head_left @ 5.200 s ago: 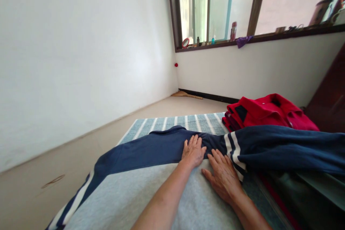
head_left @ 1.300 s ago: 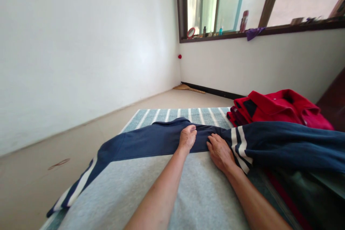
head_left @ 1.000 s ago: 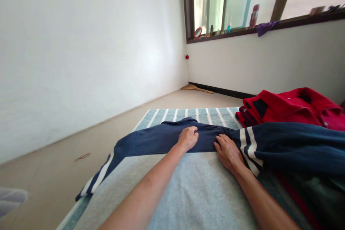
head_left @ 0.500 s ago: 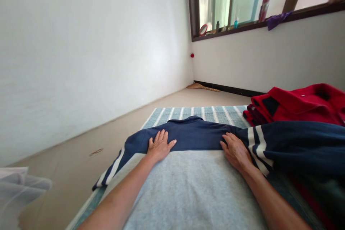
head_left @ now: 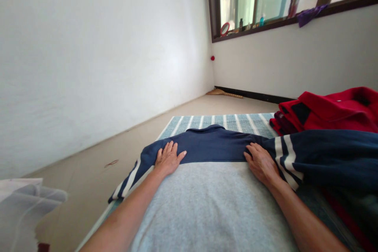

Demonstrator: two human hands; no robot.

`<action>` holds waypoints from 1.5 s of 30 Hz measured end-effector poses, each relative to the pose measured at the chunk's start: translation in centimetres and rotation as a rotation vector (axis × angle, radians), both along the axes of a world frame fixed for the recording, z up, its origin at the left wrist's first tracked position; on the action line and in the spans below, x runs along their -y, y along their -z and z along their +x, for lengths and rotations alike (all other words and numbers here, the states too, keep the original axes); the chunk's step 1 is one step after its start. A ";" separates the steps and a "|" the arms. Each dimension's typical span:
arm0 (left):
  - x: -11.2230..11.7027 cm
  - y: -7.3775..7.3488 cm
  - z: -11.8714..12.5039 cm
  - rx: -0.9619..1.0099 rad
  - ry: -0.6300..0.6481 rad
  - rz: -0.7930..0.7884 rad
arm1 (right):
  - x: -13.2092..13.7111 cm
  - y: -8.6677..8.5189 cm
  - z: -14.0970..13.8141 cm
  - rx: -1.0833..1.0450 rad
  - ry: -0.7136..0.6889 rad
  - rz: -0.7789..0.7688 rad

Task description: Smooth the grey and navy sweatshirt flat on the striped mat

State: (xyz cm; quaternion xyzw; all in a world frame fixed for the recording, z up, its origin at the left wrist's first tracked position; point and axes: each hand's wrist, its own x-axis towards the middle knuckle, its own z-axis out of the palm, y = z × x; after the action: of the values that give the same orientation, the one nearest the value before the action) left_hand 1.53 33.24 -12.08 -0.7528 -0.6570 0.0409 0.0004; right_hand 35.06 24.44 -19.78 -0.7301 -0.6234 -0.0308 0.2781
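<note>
Sweatshirt: our grey-and-navy sweatshirt (head_left: 206,208) lies spread between our fingers and us, its collar (head_left: 213,129) just ahead of the fingers and its bunched right sleeve (head_left: 325,157) beyond our right fingers.
Left hand: our left hand (head_left: 169,159) has slid out from mid-yoke toward the left shoulder; its fingers lie open and flat on the navy, gripping nothing.
Right hand: our right hand (head_left: 261,163) rests near the striped sleeve, fingers open and pressed flat, gripping nothing.
Yoke: the navy between our fingers now lies smooth.
Mat: a striped blue mat (head_left: 224,123) shows ahead of the fingers.
Room: a folded red garment (head_left: 333,112) sits ahead of our right fingers; a beige floor (head_left: 88,153) and white wall (head_left: 88,67) lie left of our left fingers.
</note>
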 end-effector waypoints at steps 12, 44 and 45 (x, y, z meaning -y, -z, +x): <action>0.8 -1.0 -1.3 -0.068 0.059 0.038 | 0.0 -0.2 -0.1 -0.001 -0.008 0.028; 1.5 1.0 -2.6 0.006 0.084 0.139 | -0.3 0.7 0.5 -0.035 -0.021 0.052; 1.6 0.9 -2.6 0.008 0.083 0.137 | -0.3 0.6 0.5 -0.037 -0.021 0.051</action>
State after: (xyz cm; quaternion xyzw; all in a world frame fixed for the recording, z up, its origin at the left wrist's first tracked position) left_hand -1.02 31.64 -12.99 -0.7778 -0.6265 -0.0072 0.0509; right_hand 35.57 24.74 -20.39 -0.7166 -0.6249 -0.0303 0.3083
